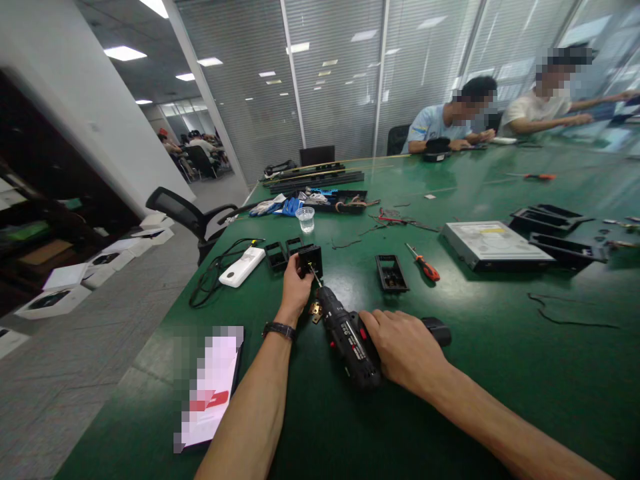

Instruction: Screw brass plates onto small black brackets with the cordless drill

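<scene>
Converging forearms (257, 407) let the left hand (299, 285) pinch a black frame (315, 255) at the tip of the drill (350, 343), presumably steadying it, while the right hand (407, 343) wraps the drill's handle.

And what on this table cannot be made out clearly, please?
All in the head view:
Tip of the drill bit: too small to tell whether it meets a screw in the black frame held by the left hand.
Grip of the power drill: mostly hidden by the right hand.
Screen content of the phone: blurred, partly under pixel blocks.
Loose parts at far right: cut off by the picture's edge.
</scene>
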`<state>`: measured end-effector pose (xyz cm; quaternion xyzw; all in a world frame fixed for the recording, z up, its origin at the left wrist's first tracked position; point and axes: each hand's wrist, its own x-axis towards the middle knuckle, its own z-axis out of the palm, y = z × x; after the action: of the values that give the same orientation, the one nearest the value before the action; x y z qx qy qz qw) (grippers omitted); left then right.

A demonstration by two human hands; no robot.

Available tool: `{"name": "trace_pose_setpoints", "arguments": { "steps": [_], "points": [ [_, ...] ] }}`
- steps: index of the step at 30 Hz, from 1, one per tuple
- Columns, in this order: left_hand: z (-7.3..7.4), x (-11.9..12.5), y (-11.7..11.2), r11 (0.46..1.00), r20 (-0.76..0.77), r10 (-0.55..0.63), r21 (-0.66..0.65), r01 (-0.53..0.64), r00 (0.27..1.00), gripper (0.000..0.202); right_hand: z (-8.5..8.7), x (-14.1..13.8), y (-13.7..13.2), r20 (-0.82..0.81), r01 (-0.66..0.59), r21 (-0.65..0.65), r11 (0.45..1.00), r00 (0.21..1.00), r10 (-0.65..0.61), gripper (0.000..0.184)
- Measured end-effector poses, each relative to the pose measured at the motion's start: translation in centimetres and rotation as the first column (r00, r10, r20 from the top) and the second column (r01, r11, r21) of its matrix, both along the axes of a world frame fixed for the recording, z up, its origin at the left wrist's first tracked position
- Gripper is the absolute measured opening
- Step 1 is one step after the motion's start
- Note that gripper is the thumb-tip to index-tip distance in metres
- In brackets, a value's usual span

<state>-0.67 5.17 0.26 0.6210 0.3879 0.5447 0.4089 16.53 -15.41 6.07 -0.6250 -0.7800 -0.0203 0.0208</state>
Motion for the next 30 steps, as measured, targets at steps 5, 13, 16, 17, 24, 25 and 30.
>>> {"name": "trace_pose_setpoints", "arguments": {
  "steps": [5,13,16,17,24,25,30],
  "points": [
    [-0.22,0.02,0.08,1.0,-0.01,0.001,0.009,-0.001,1.0,0.055,-0.2,0.0,-0.09,0.011,-0.002,0.017,1.0,1.0,0.001,0.036],
    [0.0,0.17,-0.12,1.0,-0.007,0.002,0.024,-0.002,1.0,0.051,-0.73,-0.03,-0.1,0.044,-0.003,0.042,0.999,0.999,0.001,0.035],
    [-0.12,0.15,-0.03,1.0,-0.007,0.003,0.028,-0.003,1.0,0.053,-0.99,0.03,-0.15,0.049,-0.006,0.061,0.998,0.999,0.003,0.032],
    [-0.17,0.15,0.0,1.0,-0.002,0.001,0.031,-0.001,1.0,0.053,-1.02,0.03,-0.18,0.049,-0.007,0.067,0.998,0.999,0.004,0.031],
    [0.08,0.14,-0.36,1.0,0.047,-0.013,0.012,0.012,0.999,0.053,-0.75,-0.24,-0.31,0.062,0.002,0.063,0.998,0.998,-0.006,0.032],
    [0.16,0.14,-0.42,1.0,0.051,-0.009,0.007,0.009,0.999,0.054,-0.76,-0.26,-0.29,0.061,0.003,0.065,0.998,0.998,-0.007,0.033],
    [0.26,0.09,-0.5,1.0,0.039,-0.002,0.016,0.002,0.999,0.056,-0.92,-0.27,-0.12,0.067,0.01,0.058,0.998,0.998,-0.014,0.031]
  ]
}}
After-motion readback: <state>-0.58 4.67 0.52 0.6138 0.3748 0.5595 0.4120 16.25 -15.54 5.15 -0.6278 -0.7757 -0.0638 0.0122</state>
